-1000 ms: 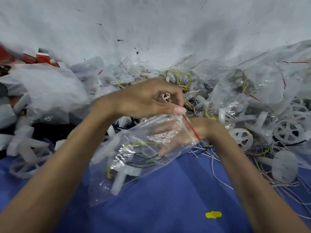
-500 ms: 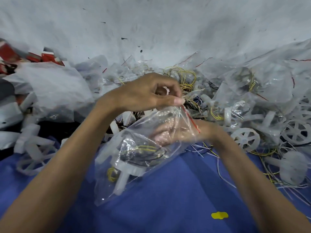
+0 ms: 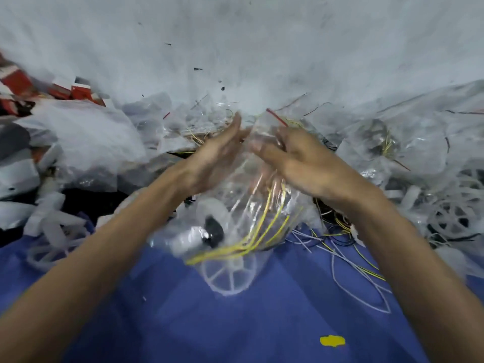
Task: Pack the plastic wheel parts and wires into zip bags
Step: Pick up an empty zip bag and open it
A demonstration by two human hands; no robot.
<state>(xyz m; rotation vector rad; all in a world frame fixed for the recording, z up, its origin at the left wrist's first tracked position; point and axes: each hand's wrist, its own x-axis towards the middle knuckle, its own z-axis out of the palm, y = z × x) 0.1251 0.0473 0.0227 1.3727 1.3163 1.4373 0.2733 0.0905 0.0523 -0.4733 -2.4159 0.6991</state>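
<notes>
A clear zip bag [image 3: 251, 205] with a red zip strip [image 3: 275, 117] hangs between my hands, blurred by motion. Inside it are a white spoked wheel [image 3: 227, 276], yellow wires [image 3: 259, 229] and a small black part [image 3: 213, 229]. My left hand [image 3: 217, 155] lies flat against the bag's left side, fingers straight and pointing away from me. My right hand [image 3: 296, 158] holds the bag near its top, with the thumb in front and the curled fingers behind the plastic. The bag's bottom hangs just above the blue cloth [image 3: 235, 323].
Loose white wheels [image 3: 455, 221] and filled bags pile up at the right. Loose wires [image 3: 340, 242] trail over the cloth beside my right forearm. More plastic bags [image 3: 86, 137] and white parts lie at the left, with red boxes [image 3: 78, 91] behind. A yellow scrap [image 3: 332, 340] sits near me.
The bag has swung upright, its zip end now pointing away from me. My left hand let go of its pinch on the zip strip and flattened against the bag; my right hand came out from behind.
</notes>
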